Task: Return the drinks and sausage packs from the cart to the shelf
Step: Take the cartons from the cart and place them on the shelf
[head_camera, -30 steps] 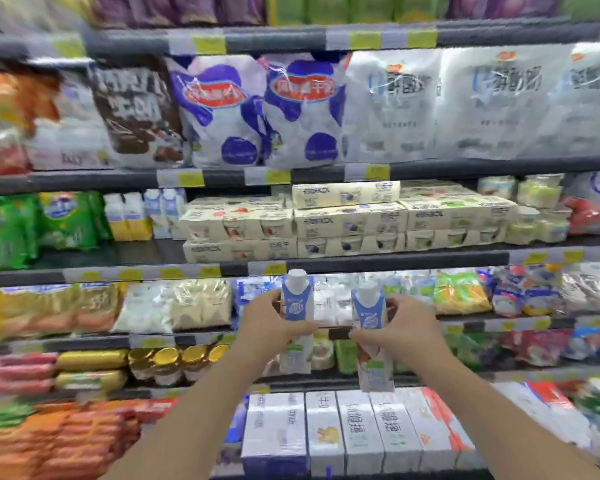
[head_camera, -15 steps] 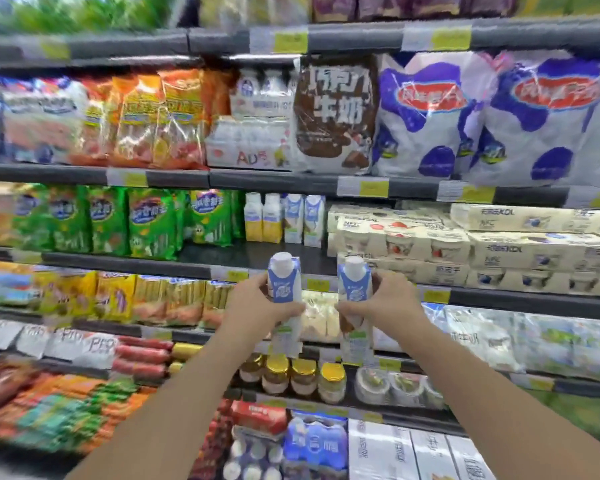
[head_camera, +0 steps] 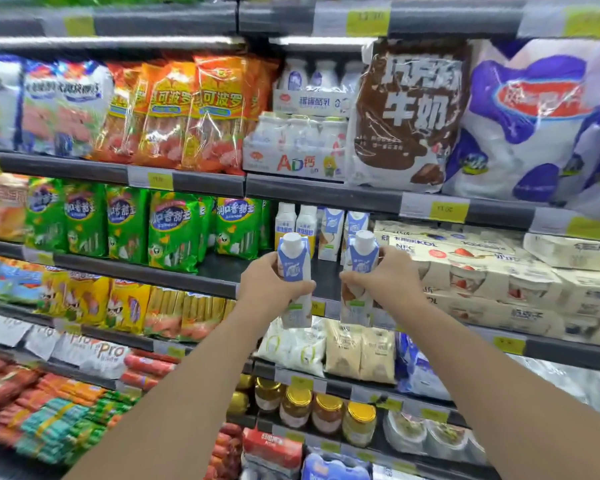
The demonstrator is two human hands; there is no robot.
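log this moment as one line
left hand: holds carton | right hand: holds carton | both upright before shelf gap | not yet placed

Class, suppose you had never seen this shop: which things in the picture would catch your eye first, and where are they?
First, the two blue-and-white drink cartons at centre, one in the left hand and one in the right hand, held upright before the shelf. Next, the big brown milk bag on the shelf above, right of centre. Then the green sausage packs in a row to the left of the hands.
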